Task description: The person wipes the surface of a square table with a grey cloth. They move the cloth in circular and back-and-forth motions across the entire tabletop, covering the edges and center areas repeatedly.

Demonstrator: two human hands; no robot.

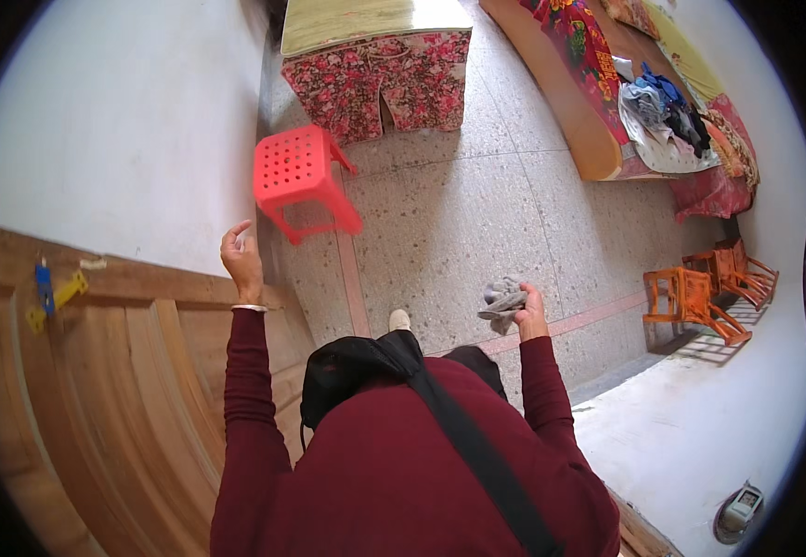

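Left of the red stool (299, 172), a wooden door (97, 390) fills the lower corner, and the left hand (241, 260) is raised just below the stool, grip open and empty. Right of the stool, over the speckled floor (477, 213), the right hand (526, 311) grips a crumpled grey cloth (501, 302); farther right stand orange chairs (700, 292).

left hand (240, 257) raised, fingers loosely curled, right hand (530, 314) clenched
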